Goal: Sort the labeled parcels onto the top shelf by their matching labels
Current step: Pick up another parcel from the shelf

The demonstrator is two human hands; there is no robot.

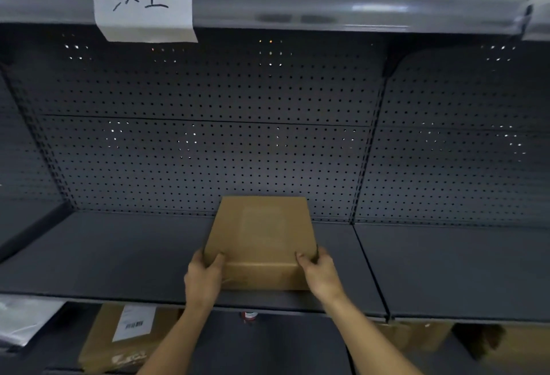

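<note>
Both bare forearms reach up from the bottom of the head view, and at their ends my hands clasp the near corners of a flat brown cardboard parcel [261, 239]. My left hand [205, 278] wraps the near-left corner, thumb lying on the top face and fingers curled under or round the side. My right hand [320, 275] takes the near-right corner the same way, thumb on top. Neither hand is spread wide; each is closed just enough to pinch the box's thickness.

The parcel lies flat on the dark grey metal shelf board [119, 255], its broad face up, with a faint pale rectangle on that face. Its long axis runs away from me, from the shelf's front lip towards the dark perforated back panel [208, 151], which its far edge is near; I cannot tell if they touch.

Above, a white paper sign [143, 2] with handwritten characters hangs from the pale grey edge of the upper shelf [357, 2]. Below the board, on the lower level, sits another brown cardboard box [119, 342] bearing a white barcode label [134, 325].
</note>
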